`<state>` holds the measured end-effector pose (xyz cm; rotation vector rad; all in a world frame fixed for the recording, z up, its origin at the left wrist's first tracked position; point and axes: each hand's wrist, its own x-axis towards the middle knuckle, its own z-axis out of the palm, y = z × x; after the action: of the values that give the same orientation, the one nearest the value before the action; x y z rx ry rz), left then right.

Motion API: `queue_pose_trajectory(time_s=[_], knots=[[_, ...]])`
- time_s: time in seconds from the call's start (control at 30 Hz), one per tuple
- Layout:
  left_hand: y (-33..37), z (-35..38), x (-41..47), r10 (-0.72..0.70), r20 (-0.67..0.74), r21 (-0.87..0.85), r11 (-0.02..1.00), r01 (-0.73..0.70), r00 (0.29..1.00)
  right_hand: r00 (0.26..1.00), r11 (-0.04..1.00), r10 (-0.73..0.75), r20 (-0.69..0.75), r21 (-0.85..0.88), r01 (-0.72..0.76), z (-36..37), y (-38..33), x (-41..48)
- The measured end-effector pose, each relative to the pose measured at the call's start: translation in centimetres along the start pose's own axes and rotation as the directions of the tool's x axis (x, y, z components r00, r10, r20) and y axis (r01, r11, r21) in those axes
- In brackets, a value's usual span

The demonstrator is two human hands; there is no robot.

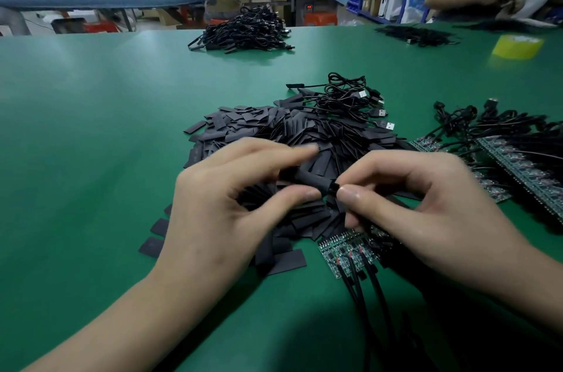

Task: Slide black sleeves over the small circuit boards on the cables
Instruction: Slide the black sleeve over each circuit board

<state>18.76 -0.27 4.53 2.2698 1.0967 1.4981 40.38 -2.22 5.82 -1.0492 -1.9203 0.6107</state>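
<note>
The left hand (213, 207) has its grip clamped on one black sleeve (300, 178), thumb under and forefinger over, holding it above the heap of loose sleeves (274, 128) in the middle of the green counter (91, 128). The right hand (426, 207), at three o'clock of the left, pinches the sleeve's open end with thumb and forefinger tips together. Motion blur hides whether a board is already entering.

The sleeve is a short, matt black tube, flat when lying and squeezed into a rounder mouth here. It is probably very light, thin and soft, so it will collapse shut if pressed on its flat faces. Squeezing its two edges should keep the mouth open.

The small circuit boards (341, 253) lie at five o'clock of the sleeve, under the right hand. They are green, side by side, each with a black cable (374, 289) running toward six o'clock. They look stiff and likely fragile at the solder joints, so it is better to hold them by the board edges than by the wire.
</note>
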Motion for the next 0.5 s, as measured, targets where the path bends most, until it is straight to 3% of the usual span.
queue_pose_trajectory(time_s=[0.07, 0.2, 0.5], knots=[[0.06, -0.04, -0.02, -0.114, -0.058, -0.054, 0.992, 0.111, 0.992, 0.990, 0.974, -0.127, -0.064, -0.199, 0.112, -0.05, -0.01, -0.11], [0.04, 0.30, -0.31, -0.230, -0.030, -0.187, 0.957, 0.220, 0.973, 0.965, 0.902, -0.244, -0.101, -0.389, 0.187, 0.10, 0.11, -0.33], [0.26, 0.50, -0.32, -0.148, 0.049, -0.153, 0.976, 0.154, 0.988, 0.942, 0.818, -0.335, 0.005, -0.495, 0.294, 0.15, 0.42, -0.37]])
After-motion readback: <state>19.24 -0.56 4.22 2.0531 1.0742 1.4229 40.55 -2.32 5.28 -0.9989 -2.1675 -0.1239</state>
